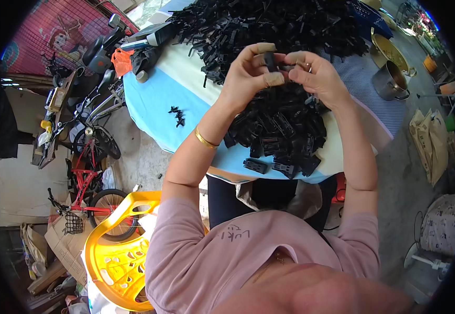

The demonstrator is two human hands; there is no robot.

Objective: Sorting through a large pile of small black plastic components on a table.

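Note:
My left hand [248, 76] grips a small black plastic part [270, 62] upright between thumb and fingers, above the table. Pale tape is wrapped around its thumb and a fingertip. My right hand [317, 76], with a ring on one finger, comes in from the right, fingers pinched together close beside that part. What lies between its fingertips is too small and covered to make out. Under both hands is a pile of black plastic parts [282, 128], reaching to the table's near edge. A far larger heap of black pieces [274, 23] spreads over the table's far side.
A few small black bits [177, 116] lie on the blue tablecloth [156, 99] at left. A metal pot [391, 81] and a brass-coloured basin [390, 49] stand at right. A yellow plastic chair [114, 267] and a red bicycle [83, 180] are at left, paper sacks [427, 144] at right.

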